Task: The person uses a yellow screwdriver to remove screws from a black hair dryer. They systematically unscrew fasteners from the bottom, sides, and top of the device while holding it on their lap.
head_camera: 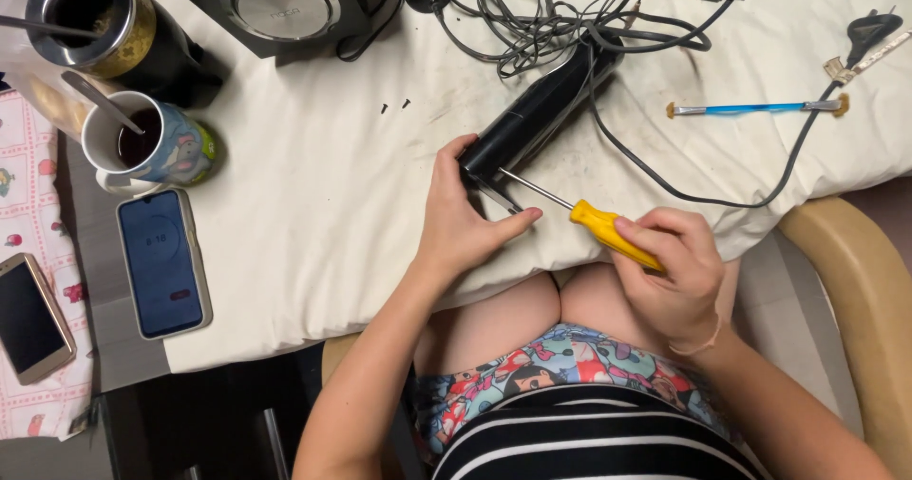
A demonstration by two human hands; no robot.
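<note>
Left hand [463,221] is gripping the black appliance [537,114]; right hand [670,269] is gripping the yellow-handled screwdriver [579,216], best kept axially aligned, pressing firmly.

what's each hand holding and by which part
Right hand holds the screwdriver by its yellow handle; left hand steadies the black device at its near end.

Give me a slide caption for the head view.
Left hand steadies black device; right hand drives yellow-handled screwdriver.
</note>
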